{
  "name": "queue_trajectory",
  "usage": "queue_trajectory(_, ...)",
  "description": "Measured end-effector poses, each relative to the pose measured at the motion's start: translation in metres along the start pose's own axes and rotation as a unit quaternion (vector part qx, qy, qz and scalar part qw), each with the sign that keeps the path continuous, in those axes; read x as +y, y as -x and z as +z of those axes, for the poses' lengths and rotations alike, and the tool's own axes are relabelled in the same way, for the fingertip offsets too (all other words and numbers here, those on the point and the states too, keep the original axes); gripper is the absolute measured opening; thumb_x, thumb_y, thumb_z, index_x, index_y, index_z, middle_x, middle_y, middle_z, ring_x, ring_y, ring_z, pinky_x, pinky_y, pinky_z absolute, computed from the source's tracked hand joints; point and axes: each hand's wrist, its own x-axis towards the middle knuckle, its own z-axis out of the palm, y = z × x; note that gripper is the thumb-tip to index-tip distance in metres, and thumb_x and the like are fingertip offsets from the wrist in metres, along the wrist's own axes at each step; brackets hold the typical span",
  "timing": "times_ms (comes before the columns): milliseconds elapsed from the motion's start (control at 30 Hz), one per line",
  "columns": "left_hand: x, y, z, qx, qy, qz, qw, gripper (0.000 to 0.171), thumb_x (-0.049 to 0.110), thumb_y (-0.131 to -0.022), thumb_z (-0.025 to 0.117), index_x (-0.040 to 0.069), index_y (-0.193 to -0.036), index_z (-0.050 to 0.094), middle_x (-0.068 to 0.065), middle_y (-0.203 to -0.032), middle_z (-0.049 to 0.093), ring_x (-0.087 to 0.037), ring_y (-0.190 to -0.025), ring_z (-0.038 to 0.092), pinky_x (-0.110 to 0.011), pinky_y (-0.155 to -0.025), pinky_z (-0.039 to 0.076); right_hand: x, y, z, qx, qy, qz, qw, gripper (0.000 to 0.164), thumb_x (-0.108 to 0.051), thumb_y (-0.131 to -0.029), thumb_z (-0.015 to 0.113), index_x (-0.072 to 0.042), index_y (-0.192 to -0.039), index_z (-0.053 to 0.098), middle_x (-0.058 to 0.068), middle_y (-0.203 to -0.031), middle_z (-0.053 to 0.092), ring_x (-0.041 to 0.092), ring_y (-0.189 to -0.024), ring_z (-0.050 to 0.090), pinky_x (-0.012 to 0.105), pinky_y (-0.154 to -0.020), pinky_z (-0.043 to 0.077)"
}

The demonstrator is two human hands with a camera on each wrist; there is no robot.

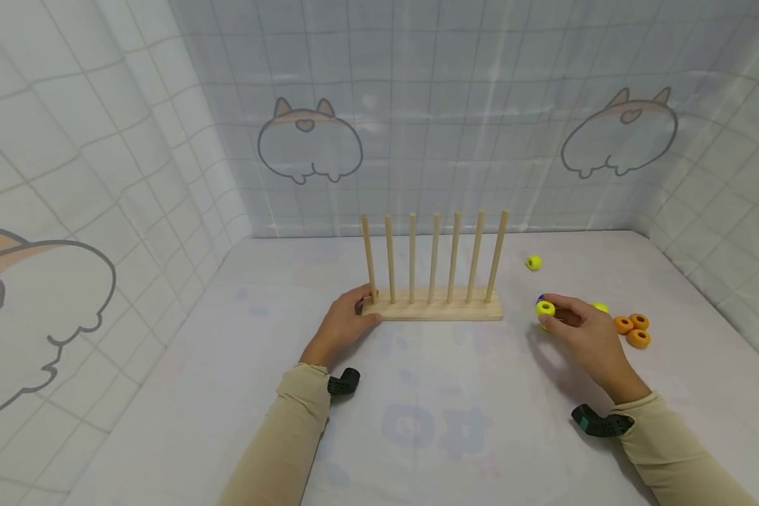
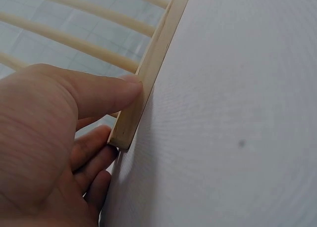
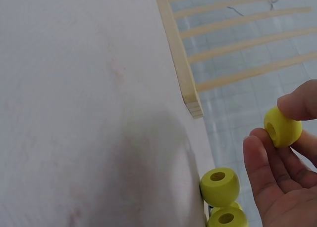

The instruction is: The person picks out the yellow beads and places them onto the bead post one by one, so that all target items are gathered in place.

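Note:
A wooden peg rack (image 1: 439, 309) with several upright dowels stands in the middle of the table. My left hand (image 1: 344, 320) grips the left end of its base; in the left wrist view the thumb presses the base's edge and the other fingers lie around its end. To the right of the rack, my right hand (image 1: 585, 341) pinches a yellow bead (image 3: 283, 127) between thumb and fingers, raised off the table. Under that hand, the right wrist view shows more yellow beads (image 3: 220, 187) on the table. No bead is on any dowel.
Orange beads (image 1: 639, 339) lie in a cluster right of my right hand, with a yellow bead (image 1: 599, 308) partly hidden behind it. Another yellow bead (image 1: 534, 262) sits farther back. A blue bit (image 1: 540, 299) shows by the fingertips. Patterned cloth walls (image 1: 417, 126) enclose the table.

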Motion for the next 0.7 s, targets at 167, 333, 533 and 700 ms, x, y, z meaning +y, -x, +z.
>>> queue_trajectory(167, 0.001, 0.0, 0.0, 0.001, 0.004, 0.006, 1.0, 0.059, 0.014, -0.089, 0.075, 0.008, -0.145, 0.055, -0.012, -0.148, 0.05, -0.03, -0.139, 0.042, -0.044, -0.114, 0.035, -0.002, -0.002, 0.001, 0.002, 0.003, -0.005, 1.0, 0.044, -0.028, -0.096, 0.07, -0.005, -0.133, 0.064, 0.014, -0.12, 0.067, -0.001, -0.095, 0.058, 0.006, -0.076, 0.047)
queue_trajectory(333, 0.002, -0.001, 0.0, 0.003, -0.002, 0.01, 0.9999, 0.059, 0.014, -0.089, 0.076, 0.009, -0.144, 0.055, -0.012, -0.149, 0.05, -0.029, -0.14, 0.042, -0.044, -0.114, 0.035, -0.004, -0.005, 0.0, -0.006, -0.007, 0.0, 1.0, 0.046, -0.031, -0.096, 0.069, -0.005, -0.134, 0.063, 0.014, -0.12, 0.066, 0.003, -0.096, 0.059, 0.009, -0.074, 0.05)
queue_trajectory(533, 0.002, -0.002, 0.0, 0.0, -0.003, 0.013, 0.9999, 0.06, 0.013, -0.09, 0.075, 0.008, -0.145, 0.054, -0.012, -0.149, 0.05, -0.03, -0.139, 0.042, -0.044, -0.114, 0.035, -0.005, -0.01, 0.0, -0.017, -0.024, 0.022, 0.999, 0.048, -0.035, -0.096, 0.069, -0.007, -0.135, 0.062, 0.012, -0.122, 0.065, 0.007, -0.1, 0.059, 0.011, -0.074, 0.052)
queue_trajectory(700, 0.002, -0.001, 0.0, 0.003, -0.003, 0.017, 0.9998, 0.058, 0.011, -0.09, 0.075, 0.008, -0.144, 0.056, -0.012, -0.148, 0.051, -0.03, -0.139, 0.042, -0.044, -0.114, 0.034, -0.006, -0.015, 0.001, -0.031, -0.034, 0.036, 0.998, 0.05, -0.036, -0.096, 0.068, -0.008, -0.137, 0.061, 0.013, -0.125, 0.063, 0.011, -0.103, 0.059, 0.012, -0.075, 0.052)
